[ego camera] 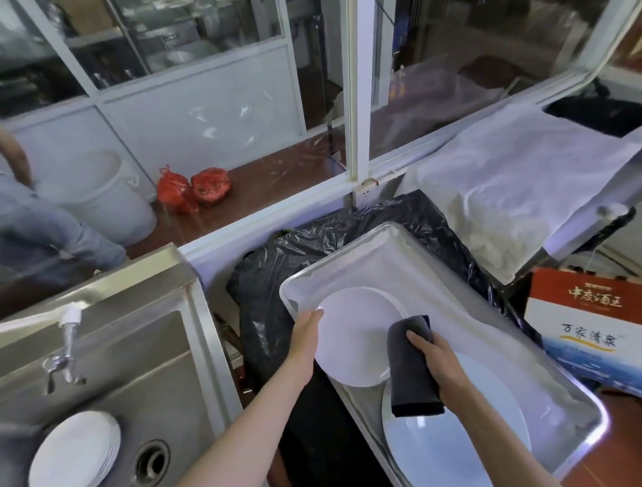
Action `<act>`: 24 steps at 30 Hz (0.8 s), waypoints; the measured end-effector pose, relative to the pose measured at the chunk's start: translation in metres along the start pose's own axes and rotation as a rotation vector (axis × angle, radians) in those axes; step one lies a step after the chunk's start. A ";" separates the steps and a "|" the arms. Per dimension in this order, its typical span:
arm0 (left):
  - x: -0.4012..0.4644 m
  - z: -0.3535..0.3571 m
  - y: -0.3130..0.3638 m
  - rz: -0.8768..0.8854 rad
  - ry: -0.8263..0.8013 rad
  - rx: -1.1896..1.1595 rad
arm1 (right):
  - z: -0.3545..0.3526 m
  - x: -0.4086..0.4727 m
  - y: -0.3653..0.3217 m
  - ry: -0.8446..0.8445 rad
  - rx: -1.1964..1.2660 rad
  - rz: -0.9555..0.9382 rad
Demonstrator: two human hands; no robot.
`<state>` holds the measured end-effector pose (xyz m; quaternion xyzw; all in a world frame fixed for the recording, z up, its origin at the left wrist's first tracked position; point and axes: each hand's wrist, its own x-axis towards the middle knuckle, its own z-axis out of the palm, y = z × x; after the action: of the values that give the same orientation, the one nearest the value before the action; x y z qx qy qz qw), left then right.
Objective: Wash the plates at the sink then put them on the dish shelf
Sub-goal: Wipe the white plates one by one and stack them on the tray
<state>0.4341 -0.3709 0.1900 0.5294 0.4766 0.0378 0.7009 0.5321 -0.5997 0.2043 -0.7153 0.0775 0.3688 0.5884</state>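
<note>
Left hand (304, 336) is gripping a plate (353, 345) over the tray (562, 406); right hand (437, 363) is clutching a cloth (409, 372). A stack (73, 456) is waiting in the sink (162, 360), lower left.

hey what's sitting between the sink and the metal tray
A bin lined with a black bag fills the gap between the sink and the tray, as seen in the head view.

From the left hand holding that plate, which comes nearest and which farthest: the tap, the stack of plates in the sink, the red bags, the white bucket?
Measured from the left hand in the head view:
1. Tap, to its left on the sink's back edge.
2. Stack of plates, down-left inside the sink.
3. Red bags, up-left beyond the glass.
4. White bucket, farther left behind the glass.
Tap and stack are nearly tied.
</note>
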 end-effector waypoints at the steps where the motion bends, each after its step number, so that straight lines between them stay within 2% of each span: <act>1: 0.002 0.006 0.001 0.026 0.007 0.004 | -0.001 0.008 -0.002 -0.001 -0.022 -0.007; 5: 0.018 0.023 0.001 0.077 0.031 0.046 | 0.001 0.028 -0.010 0.009 -0.092 -0.041; 15: 0.042 0.038 -0.008 0.023 0.111 0.096 | 0.011 0.051 -0.004 0.126 -0.277 -0.071; 24: 0.040 0.027 -0.002 -0.012 -0.020 0.200 | 0.015 0.043 -0.002 0.195 -0.225 -0.047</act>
<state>0.4738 -0.3681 0.1635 0.5942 0.4741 -0.0193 0.6495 0.5575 -0.5714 0.1788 -0.8109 0.0757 0.2899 0.5027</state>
